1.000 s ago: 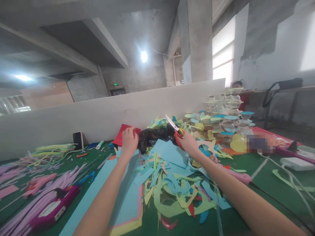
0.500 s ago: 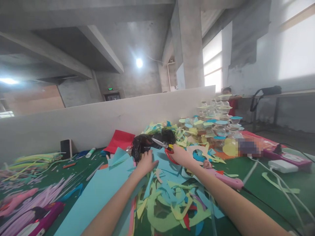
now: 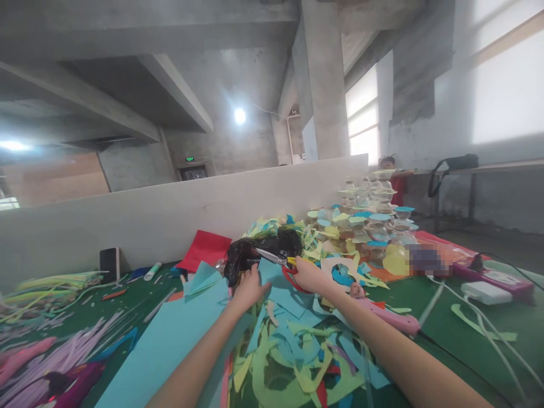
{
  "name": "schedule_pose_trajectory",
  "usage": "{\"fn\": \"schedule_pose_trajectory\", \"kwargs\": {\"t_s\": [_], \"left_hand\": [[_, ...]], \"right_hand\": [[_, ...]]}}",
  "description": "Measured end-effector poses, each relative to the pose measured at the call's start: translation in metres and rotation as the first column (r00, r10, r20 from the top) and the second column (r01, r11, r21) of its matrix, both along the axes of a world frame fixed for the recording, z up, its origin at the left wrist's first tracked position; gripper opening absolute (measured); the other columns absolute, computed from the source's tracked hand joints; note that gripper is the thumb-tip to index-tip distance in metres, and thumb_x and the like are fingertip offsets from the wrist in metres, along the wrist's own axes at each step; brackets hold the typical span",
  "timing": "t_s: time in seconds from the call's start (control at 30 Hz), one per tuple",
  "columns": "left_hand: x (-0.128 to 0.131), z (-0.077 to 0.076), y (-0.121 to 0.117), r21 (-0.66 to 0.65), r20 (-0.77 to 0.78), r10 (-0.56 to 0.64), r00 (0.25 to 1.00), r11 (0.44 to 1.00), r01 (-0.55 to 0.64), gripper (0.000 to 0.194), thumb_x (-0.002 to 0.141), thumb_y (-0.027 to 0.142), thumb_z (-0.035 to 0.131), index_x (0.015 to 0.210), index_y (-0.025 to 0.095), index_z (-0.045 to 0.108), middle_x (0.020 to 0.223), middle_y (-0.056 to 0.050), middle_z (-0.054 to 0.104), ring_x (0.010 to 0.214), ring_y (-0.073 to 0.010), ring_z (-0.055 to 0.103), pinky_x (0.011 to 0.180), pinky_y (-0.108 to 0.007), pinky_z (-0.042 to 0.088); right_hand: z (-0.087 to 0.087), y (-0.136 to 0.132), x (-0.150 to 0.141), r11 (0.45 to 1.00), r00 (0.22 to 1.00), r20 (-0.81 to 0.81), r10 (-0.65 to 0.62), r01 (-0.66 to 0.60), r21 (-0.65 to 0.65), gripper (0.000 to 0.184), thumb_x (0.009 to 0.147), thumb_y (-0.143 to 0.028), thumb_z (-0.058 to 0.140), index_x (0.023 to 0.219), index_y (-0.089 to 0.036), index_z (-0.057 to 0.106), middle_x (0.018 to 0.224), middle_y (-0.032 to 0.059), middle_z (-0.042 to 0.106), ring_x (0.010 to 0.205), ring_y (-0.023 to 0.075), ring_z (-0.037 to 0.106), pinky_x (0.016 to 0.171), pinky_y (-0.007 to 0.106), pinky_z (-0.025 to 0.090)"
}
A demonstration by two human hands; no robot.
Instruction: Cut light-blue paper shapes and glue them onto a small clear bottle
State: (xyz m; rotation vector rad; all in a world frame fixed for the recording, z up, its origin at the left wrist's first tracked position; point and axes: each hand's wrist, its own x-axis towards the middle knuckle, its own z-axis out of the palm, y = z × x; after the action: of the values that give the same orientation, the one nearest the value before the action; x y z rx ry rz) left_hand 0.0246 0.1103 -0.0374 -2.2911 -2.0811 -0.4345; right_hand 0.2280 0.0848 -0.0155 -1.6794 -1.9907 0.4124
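One pair of steel scissors with red-and-yellow handles (image 3: 272, 256) is grasped in the right hand (image 3: 312, 276), apparently so the blades point clear of its fingers.
The left hand (image 3: 250, 289) is at the near edge of a crumpled black plastic bag (image 3: 238, 255), gripping or not, I cannot tell; light-blue paper sheets (image 3: 174, 340) lie stacked leftward, seemingly within easy reach.
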Motion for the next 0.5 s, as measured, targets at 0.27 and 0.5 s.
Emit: {"fn": "schedule_pose_trajectory", "kwargs": {"t_s": [0.27,0.5], "left_hand": [[-0.008,0.014,0.021,0.26,0.225,-0.052,0.973,0.966,-0.009,0.052,0.086,0.035,0.049,0.132,0.012,0.039,0.123,-0.018,0.056,0.119,-0.0319,0.052,0.099,-0.04,0.038],[-0.006,0.035,0.022,0.406,0.629,-0.212,0.748,0.91,-0.083,0.045,0.085,0.025,0.05,0.127,0.014,0.038,0.13,-0.019,0.049,0.118,-0.0244,0.054,0.099,-0.039,0.044]], "right_hand": [[0.015,0.005,0.007,0.996,0.992,-0.125,-0.021,0.031,0.08,0.013,0.082,-0.018,0.051,0.094,-0.021,0.046,0.085,0.0065,0.066,0.071,0.0199,0.062,0.052,0.024,0.035],[0.014,0.016,0.01,0.98,0.945,-0.319,-0.08,0.132,0.147,0.015,0.082,-0.019,0.048,0.095,-0.023,0.043,0.086,0.0032,0.065,0.071,0.0185,0.062,0.055,0.023,0.038]]}}
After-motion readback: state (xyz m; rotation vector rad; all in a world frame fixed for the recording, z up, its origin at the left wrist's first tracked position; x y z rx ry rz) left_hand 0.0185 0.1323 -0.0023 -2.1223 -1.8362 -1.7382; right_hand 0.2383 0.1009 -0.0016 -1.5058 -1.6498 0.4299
